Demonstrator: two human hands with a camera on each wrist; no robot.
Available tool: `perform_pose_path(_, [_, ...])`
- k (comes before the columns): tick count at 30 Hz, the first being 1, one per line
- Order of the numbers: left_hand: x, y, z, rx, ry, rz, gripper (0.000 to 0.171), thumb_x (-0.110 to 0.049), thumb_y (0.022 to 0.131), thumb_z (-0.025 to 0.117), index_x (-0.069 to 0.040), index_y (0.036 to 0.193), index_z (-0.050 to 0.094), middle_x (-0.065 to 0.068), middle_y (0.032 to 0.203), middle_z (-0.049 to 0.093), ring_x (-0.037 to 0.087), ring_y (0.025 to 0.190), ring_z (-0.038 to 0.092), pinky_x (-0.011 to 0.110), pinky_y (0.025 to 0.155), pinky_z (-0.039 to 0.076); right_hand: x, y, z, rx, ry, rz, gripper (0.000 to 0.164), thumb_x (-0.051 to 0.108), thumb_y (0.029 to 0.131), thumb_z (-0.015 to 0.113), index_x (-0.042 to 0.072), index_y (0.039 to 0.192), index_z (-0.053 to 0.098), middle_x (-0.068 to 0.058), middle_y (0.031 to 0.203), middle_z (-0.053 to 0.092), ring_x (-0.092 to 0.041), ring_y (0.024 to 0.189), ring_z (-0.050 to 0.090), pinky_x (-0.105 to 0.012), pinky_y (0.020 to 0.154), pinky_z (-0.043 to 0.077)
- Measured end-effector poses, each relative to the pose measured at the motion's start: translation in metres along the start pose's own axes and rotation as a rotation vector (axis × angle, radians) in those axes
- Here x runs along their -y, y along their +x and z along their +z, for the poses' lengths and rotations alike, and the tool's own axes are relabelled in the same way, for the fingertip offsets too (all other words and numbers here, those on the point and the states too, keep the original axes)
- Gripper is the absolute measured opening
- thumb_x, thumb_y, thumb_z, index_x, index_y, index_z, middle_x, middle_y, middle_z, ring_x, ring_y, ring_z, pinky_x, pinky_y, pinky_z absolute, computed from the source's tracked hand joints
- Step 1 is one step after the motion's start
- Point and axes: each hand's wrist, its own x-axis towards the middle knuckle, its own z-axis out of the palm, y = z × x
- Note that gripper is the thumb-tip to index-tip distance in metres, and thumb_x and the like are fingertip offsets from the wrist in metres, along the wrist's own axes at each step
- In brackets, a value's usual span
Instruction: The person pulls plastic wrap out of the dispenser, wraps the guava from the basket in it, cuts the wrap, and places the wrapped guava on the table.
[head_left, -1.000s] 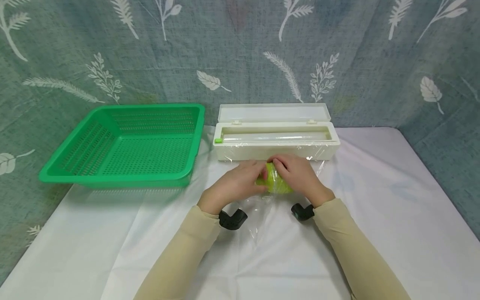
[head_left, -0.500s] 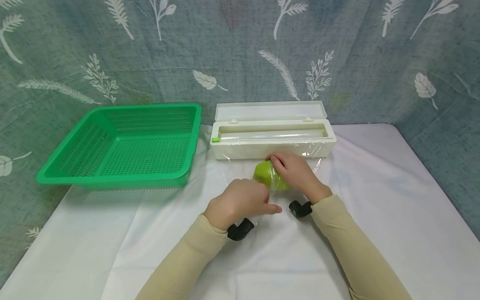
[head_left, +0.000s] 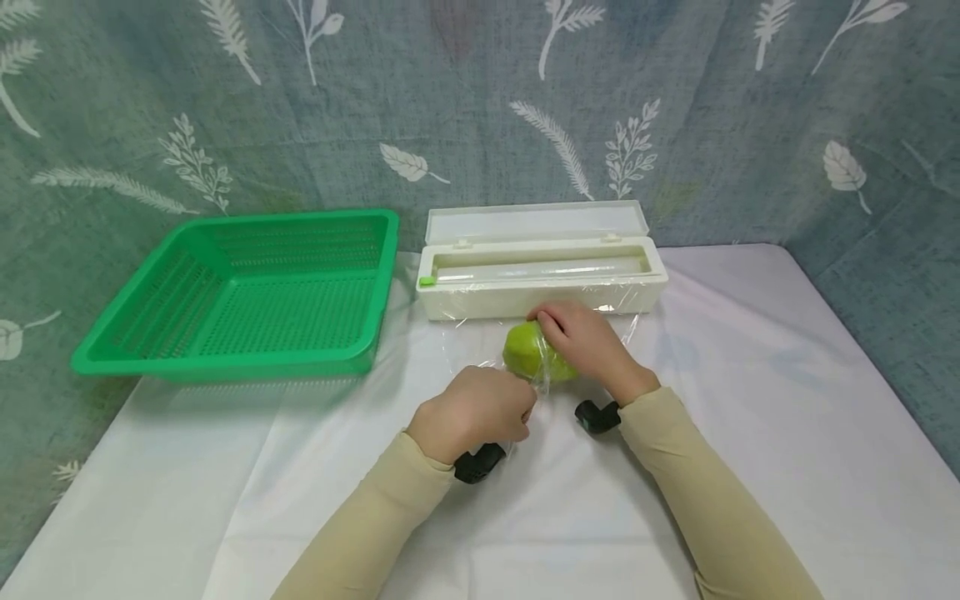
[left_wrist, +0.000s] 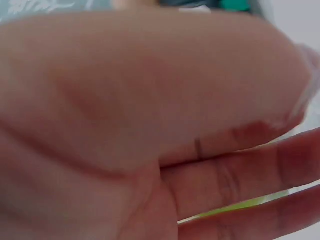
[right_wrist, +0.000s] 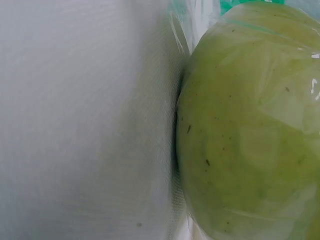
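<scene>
A yellow-green fruit (head_left: 522,350) with small brown specks lies on the white cloth, partly covered by clear cling film (head_left: 543,379). My right hand (head_left: 590,343) holds the fruit from the right, its fingers curled over the top. Up close in the right wrist view, shiny film stretches across the fruit (right_wrist: 245,130), which sits against the cloth. Just in front and to the left, my left hand (head_left: 474,410) pinches the film between thumb and forefinger. The left wrist view shows a bit of film (left_wrist: 311,70) at the thumb tip; the other fingers (left_wrist: 250,175) extend below.
A white cling film box (head_left: 540,302) stands behind the fruit, lid (head_left: 536,222) raised, with a roll (head_left: 536,271) inside and film hanging over its front. At the left is a green plastic basket (head_left: 262,367). A leaf-patterned curtain (head_left: 480,108) hangs behind the table.
My left hand has left the fruit's left side and come forward, its thumb first stretched out, now closed on the film. The right hand stays on the fruit. The view has shifted slightly.
</scene>
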Motion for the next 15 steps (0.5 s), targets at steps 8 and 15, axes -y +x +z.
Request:
perform_pose_path(8, [0.03, -0.016, -0.019, -0.061, -0.118, -0.064, 0.013, -0.008, 0.081, 0.053, -0.021, 0.077, 0.052, -0.009, 0.062, 0.047, 0.009, 0.058, 0.044, 0.026, 0.052, 0.035, 0.001, 0.0, 0.002, 0.0, 0.005, 0.014, 0.029, 0.024, 0.094, 0.036, 0.016, 0.102, 0.063, 0.003, 0.104, 0.061, -0.017, 0.104, 0.052, -0.034, 0.09, 0.038])
perform_pose_path(15, [0.05, -0.025, -0.026, -0.165, -0.118, -0.173, 0.022, -0.005, 0.081, 0.054, -0.019, 0.098, 0.059, -0.006, 0.083, 0.06, 0.014, 0.07, 0.053, 0.032, 0.061, 0.042, 0.002, -0.001, 0.0, -0.01, 0.004, 0.027, 0.029, 0.022, 0.093, 0.036, 0.016, 0.102, 0.063, 0.002, 0.103, 0.061, -0.017, 0.103, 0.052, -0.034, 0.09, 0.037])
